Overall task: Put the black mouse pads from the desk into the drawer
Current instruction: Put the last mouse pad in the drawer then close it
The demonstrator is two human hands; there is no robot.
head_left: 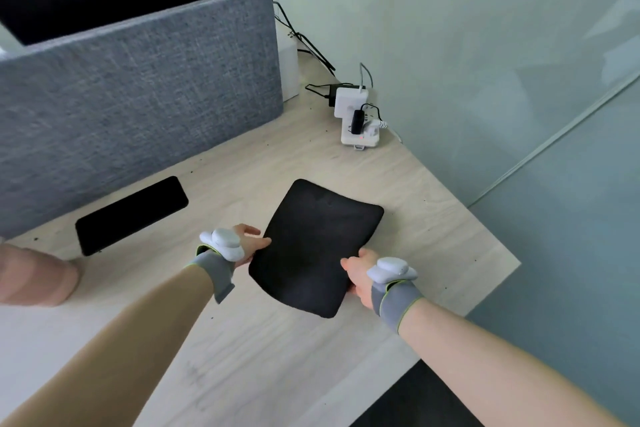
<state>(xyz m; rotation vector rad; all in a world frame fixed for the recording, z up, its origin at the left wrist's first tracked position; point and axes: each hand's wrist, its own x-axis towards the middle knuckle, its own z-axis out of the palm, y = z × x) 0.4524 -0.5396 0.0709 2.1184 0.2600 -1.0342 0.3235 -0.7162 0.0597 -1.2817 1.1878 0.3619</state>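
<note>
Left hand (247, 244) and right hand (360, 276) pinch opposite edges of the pad (313, 246) over the desk (263, 350); being limp, it could sag and slip free.

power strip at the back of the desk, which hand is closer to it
Right. The right hand grips the mouse pad's near-right edge, below the power strip; the left hand is farther left.

Mouse pad (311, 246) on desk (433, 218); phone (131, 215) left; power strip (356, 121) behind.
</note>
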